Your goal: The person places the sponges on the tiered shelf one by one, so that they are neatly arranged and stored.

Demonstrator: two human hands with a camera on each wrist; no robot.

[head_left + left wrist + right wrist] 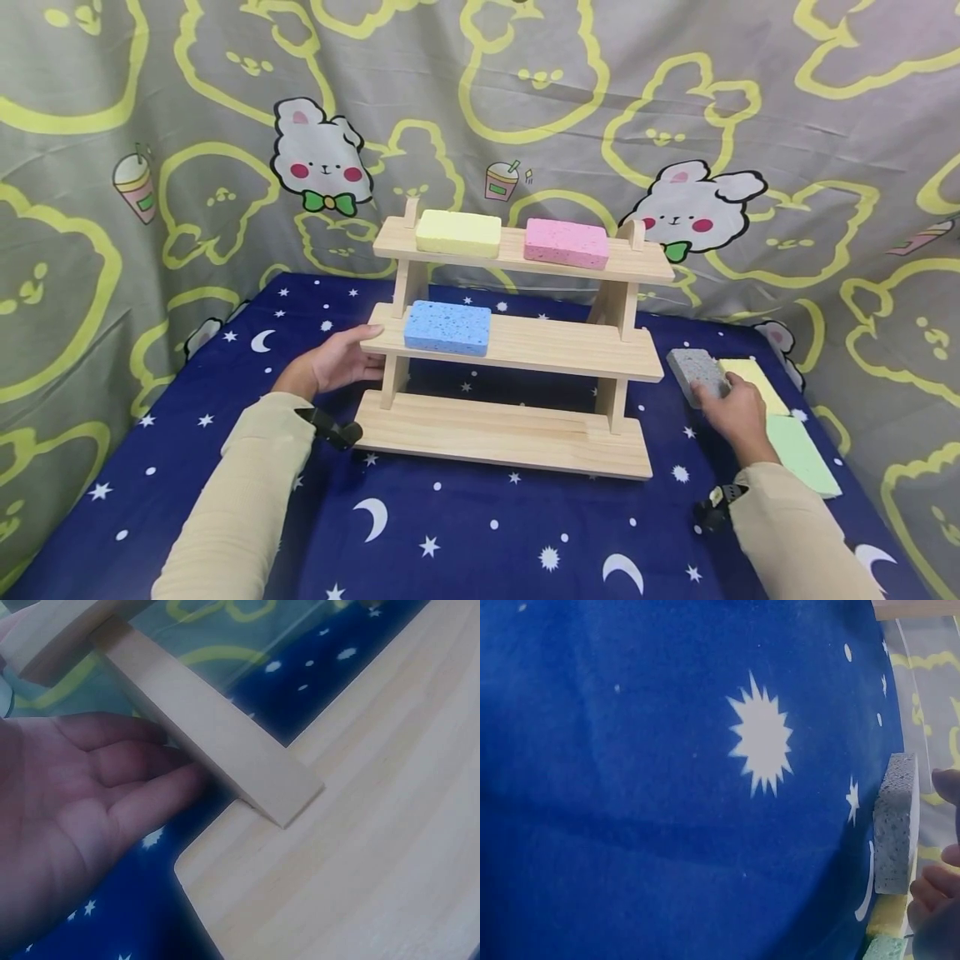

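A three-tier wooden display shelf (pixel 562 343) stands in the middle of the table. My left hand (pixel 341 358) holds the left end of its middle tier, thumb on top and fingers below; the left wrist view shows those fingers beside an upright (pixel 217 727). On the right, my right hand (pixel 738 412) grips a grey speckled sponge (pixel 690 371) between thumb and fingers. The same sponge (pixel 895 825) appears at the right edge of the right wrist view. Beside it lie a pale yellow sponge (pixel 761 387) and a light green sponge (pixel 802 454), partly hidden by the right hand and forearm.
A yellow sponge (pixel 459 233) and a pink sponge (pixel 566 243) sit on the top tier. The left part of the middle tier bears a blue sponge (pixel 448 327). A navy cloth with stars and moons (pixel 465 533) covers the table; a patterned curtain (pixel 420 75) hangs behind.
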